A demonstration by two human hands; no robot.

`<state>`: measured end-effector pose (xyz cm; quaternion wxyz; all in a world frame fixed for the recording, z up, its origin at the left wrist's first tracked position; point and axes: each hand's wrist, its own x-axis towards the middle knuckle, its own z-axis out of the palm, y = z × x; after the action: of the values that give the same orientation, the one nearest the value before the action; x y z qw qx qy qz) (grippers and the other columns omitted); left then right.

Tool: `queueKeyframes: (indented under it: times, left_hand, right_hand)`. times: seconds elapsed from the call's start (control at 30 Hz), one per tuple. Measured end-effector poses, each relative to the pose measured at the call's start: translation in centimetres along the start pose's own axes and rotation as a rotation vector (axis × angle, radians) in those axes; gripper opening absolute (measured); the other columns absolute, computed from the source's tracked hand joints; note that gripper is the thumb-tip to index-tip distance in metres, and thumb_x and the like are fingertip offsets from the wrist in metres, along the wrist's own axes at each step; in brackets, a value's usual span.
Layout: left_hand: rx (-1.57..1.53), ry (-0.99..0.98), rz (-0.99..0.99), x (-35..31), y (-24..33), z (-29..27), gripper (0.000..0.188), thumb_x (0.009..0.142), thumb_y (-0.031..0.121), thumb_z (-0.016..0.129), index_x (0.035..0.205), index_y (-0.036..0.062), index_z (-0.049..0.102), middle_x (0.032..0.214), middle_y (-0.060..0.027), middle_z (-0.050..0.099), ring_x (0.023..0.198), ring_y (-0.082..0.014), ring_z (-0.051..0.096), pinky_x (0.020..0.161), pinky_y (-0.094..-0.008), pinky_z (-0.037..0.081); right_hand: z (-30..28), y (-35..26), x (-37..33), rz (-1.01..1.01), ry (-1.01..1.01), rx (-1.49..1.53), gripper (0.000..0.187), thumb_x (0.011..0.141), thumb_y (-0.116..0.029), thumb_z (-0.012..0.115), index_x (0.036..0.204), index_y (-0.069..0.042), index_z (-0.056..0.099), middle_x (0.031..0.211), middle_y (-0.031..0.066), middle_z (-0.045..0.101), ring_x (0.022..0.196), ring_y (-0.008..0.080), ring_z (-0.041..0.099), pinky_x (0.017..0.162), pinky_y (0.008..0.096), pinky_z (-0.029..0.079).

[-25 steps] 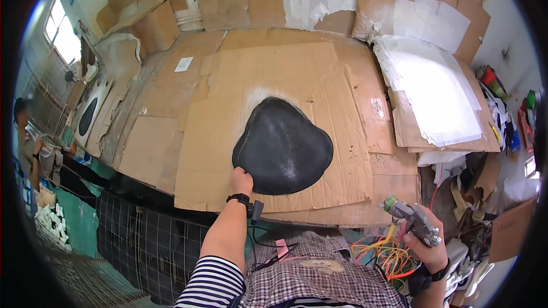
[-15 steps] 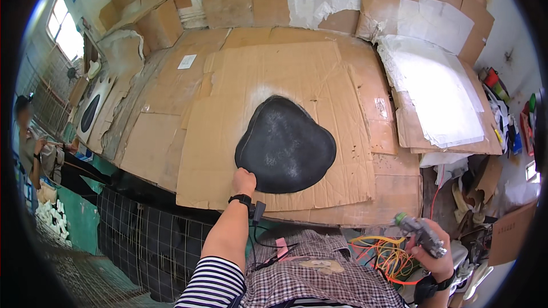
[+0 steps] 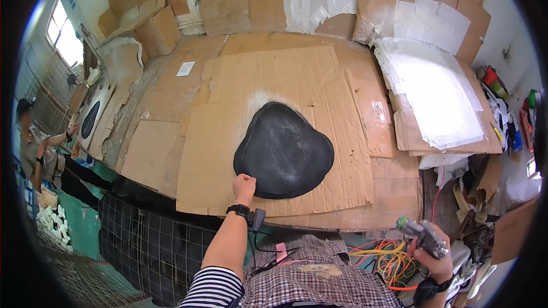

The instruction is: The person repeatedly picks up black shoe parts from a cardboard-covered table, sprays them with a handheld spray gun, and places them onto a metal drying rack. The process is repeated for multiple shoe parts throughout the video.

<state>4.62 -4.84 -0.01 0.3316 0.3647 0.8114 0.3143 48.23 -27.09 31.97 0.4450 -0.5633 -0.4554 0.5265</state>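
Observation:
A black, smooth, three-lobed pad [image 3: 283, 151], shaped like a wide seat cover, lies on a cardboard sheet [image 3: 211, 137]. Pale powdery streaks mark its upper middle. My left hand [image 3: 244, 187] is closed at the pad's lower left edge, thumb and fingers pinching the rim. In my right hand [image 3: 435, 254], low at the right and away from the pad, is a metal spray gun [image 3: 421, 235] with a green part at its front end. The fingers wrap round its body, so part of its handle is hidden.
White sheets [image 3: 431, 97] cover a raised cardboard stack at the right. Orange and yellow hoses [image 3: 385, 259] lie coiled near my right hand. A wire mesh rack [image 3: 142, 239] stands below the table's left front edge. Another person [image 3: 37, 142] works at the far left.
The view has tilted slightly, so the table sits a little lower. My left hand still pinches the pad and my right still holds the spray gun. The other person's arm has risen.

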Motion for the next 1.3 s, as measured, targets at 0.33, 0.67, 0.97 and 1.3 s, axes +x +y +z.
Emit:
queueKeyframes:
  times: [0.33,0.67,0.97,1.3]
  left_hand:
    - [-1.171,-0.085,-0.549,-0.8,1.0,1.0,0.018,0.077,0.001,0.056,0.095,0.0041,0.057,0.101,-0.0113,0.056,0.092,-0.0260,0.055,0.078,-0.0482,0.048]
    - [-1.365,-0.569,-0.146,1.9,16.7,-0.5,0.016,0.080,-0.005,0.052,0.092,0.0047,0.057,0.097,-0.0082,0.062,0.088,-0.0232,0.061,0.078,-0.0406,0.052]
    - [-1.708,-0.638,0.357,-0.8,27.3,-13.4,0.021,0.084,-0.003,0.051,0.103,-0.0046,0.059,0.105,-0.0150,0.066,0.099,-0.0262,0.063,0.093,-0.0394,0.049]
    - [-1.632,-0.149,0.242,-11.3,11.5,-24.5,0.034,0.082,-0.007,0.046,0.114,-0.0025,0.054,0.110,-0.0136,0.065,0.101,-0.0279,0.065,0.092,-0.0415,0.052]
  right_hand:
    - [2.1,1.8,3.3,-0.078,0.113,0.177,0.057,0.078,-0.012,0.073,0.125,0.003,0.046,0.083,0.0103,0.061,0.074,0.0211,0.064,0.071,0.0335,0.053]
    - [1.4,5.5,7.5,0.037,-0.028,0.113,0.055,0.076,-0.011,0.076,0.123,0.003,0.050,0.088,0.0085,0.063,0.079,0.0169,0.063,0.074,0.0300,0.051]
    - [2.2,6.5,11.0,0.091,-0.266,0.050,0.057,0.078,-0.004,0.072,0.130,0.000,0.048,0.093,0.0072,0.063,0.084,0.0166,0.063,0.076,0.0298,0.051]
    - [9.5,5.2,13.2,0.158,-0.680,-0.059,0.059,0.077,0.001,0.068,0.131,0.001,0.046,0.096,0.0078,0.062,0.087,0.0166,0.063,0.081,0.0317,0.052]
